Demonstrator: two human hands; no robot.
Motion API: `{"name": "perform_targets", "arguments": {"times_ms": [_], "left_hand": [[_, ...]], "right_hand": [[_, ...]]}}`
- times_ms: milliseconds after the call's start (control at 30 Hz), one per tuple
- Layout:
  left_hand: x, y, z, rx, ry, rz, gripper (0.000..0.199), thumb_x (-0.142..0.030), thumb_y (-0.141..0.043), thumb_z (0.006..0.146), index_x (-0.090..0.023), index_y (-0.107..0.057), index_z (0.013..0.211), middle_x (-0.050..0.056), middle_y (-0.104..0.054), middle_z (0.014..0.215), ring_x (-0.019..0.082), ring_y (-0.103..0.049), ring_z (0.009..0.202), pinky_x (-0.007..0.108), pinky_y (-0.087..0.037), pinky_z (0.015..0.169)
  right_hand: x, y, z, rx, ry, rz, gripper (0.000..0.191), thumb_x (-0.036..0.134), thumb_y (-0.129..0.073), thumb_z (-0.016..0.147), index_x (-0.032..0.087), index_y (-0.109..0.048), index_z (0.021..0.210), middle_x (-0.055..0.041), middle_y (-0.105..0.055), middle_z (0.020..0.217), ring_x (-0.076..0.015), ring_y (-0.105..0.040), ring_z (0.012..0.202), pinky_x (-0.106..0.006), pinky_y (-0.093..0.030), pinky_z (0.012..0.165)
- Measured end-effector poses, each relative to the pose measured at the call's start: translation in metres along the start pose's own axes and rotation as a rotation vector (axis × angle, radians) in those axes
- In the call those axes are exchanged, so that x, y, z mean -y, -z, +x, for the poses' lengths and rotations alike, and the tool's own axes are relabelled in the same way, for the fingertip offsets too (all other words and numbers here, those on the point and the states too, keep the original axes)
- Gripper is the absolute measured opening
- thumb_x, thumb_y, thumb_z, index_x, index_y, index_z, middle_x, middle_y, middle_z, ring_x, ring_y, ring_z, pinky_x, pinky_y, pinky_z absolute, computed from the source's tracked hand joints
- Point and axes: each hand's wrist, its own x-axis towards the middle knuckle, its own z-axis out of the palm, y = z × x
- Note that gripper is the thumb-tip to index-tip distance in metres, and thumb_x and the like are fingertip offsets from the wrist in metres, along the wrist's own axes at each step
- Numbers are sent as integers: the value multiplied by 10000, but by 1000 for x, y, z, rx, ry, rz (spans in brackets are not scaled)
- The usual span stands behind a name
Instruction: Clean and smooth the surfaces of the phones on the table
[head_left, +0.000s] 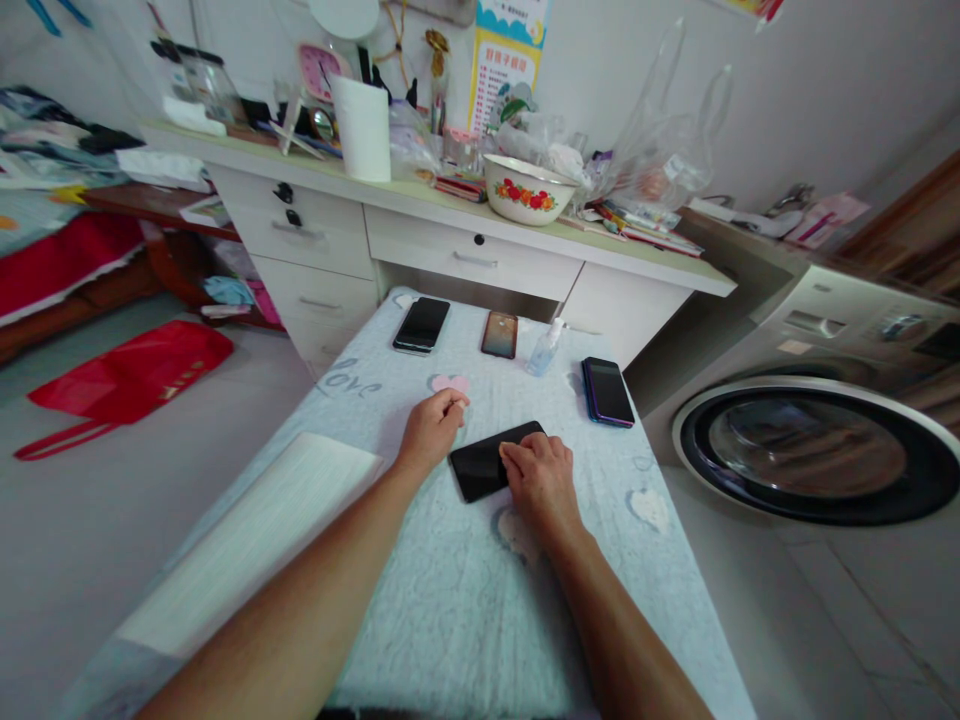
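Black phone (478,467) lies face-up and slanted near the middle of the cloth-covered tabletop (450,590). The right hand (541,480) rests over its 3 o'clock end, its grip drawn together at the fingertips; whether they pinch anything is unclear. The left hand (431,430) is just off the phone towards 10 o'clock, its grip curled together. From the phone, a stacked pair of phones (421,325) lies at 11 o'clock, a spray bottle (544,350) stands at 1, and another dark phone (609,392) lies at 2.
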Motion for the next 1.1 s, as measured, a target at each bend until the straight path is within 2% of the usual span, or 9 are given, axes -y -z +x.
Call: {"name": "perform_targets", "arguments": {"times_ms": [300,500,633,767,933,1100], "left_hand": [[1,0,0,2,-8,4,235,-309,-439,836,-186,-638,857,-30,-585,613,137,-563,599,239,-397,592],[-1,0,0,-2,3,4,238,-313,-438,833,-189,-639,855,-28,-590,618,139,-566,604,240,-400,601],[-2,1,-1,2,2,11,241,-317,-435,830,-190,-639,854,-25,-595,621,141,-564,599,241,-400,598],[-2,1,0,5,9,11,244,-321,-435,831,-191,-639,858,-25,-599,623,144,-570,604,242,-404,606],[0,0,0,5,12,18,245,-317,-431,831,-192,-639,864,-29,-599,618,141,-565,594,241,-403,602],[-2,1,0,4,7,14,237,-315,-441,829,-186,-638,855,-28,-591,618,140,-568,600,242,-403,604]], "right_hand": [[0,-7,-3,-20,18,-10,211,189,-557,896,270,-729,987,-60,-588,862,-206,-481,852,-338,-331,771],[-1,-5,-6,-81,65,128,279,187,-445,931,230,-709,1011,-51,-555,879,-167,-485,777,-289,-384,721],[0,1,-9,-46,55,206,323,188,-365,950,217,-663,1069,-57,-538,937,-146,-509,748,-246,-413,664],[0,3,-10,36,102,217,318,116,-383,926,201,-661,1057,-56,-561,958,-135,-545,783,-229,-445,701],[4,3,-11,123,165,154,327,44,-438,872,200,-681,1026,-47,-586,952,-131,-567,818,-221,-464,719],[5,3,-11,141,137,84,276,91,-469,898,221,-692,996,-32,-575,935,-127,-563,796,-212,-452,680]]}}
